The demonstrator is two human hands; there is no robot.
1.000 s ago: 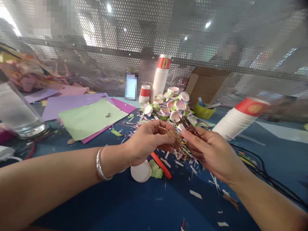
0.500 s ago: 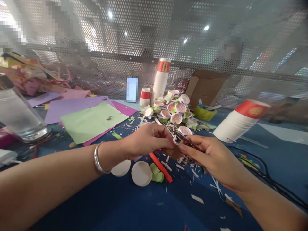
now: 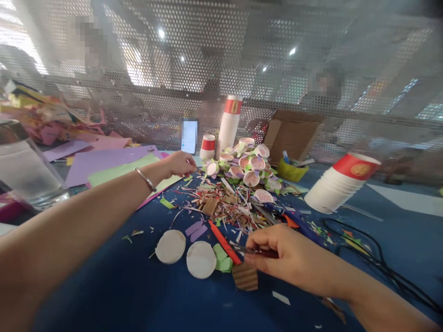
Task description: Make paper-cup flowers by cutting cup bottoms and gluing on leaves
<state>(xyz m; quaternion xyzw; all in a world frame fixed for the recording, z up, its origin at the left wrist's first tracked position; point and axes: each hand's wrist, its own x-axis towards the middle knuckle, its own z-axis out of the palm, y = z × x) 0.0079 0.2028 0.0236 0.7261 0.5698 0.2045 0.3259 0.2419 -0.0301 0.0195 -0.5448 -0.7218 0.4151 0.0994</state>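
My left hand (image 3: 180, 163) reaches far out over the edge of the green paper sheet (image 3: 114, 171), close to the heap of decorated cup bottoms (image 3: 249, 162). Its fingers are curled; what they pinch, if anything, I cannot make out. A silver bangle (image 3: 145, 180) sits on that wrist. My right hand (image 3: 282, 258) is near me, closed on a thin dark tool (image 3: 254, 251) that looks like small scissors. A brown corrugated cardboard piece (image 3: 245, 276) lies on the blue table just below its fingers.
Two white discs (image 3: 170, 246) (image 3: 201, 259), a red strip (image 3: 221, 237) and green scraps (image 3: 223, 259) lie in front. A scrap pile (image 3: 224, 205) is behind them. Also in view: upright cup stack (image 3: 230, 122), fallen cup stack (image 3: 341, 182), phone (image 3: 189, 136), glass jar (image 3: 20, 168), black cables (image 3: 374, 258).
My hands have parted. The left has stretched away to the far left; the right has dropped toward me with the tool. The cardboard piece now lies on the table.
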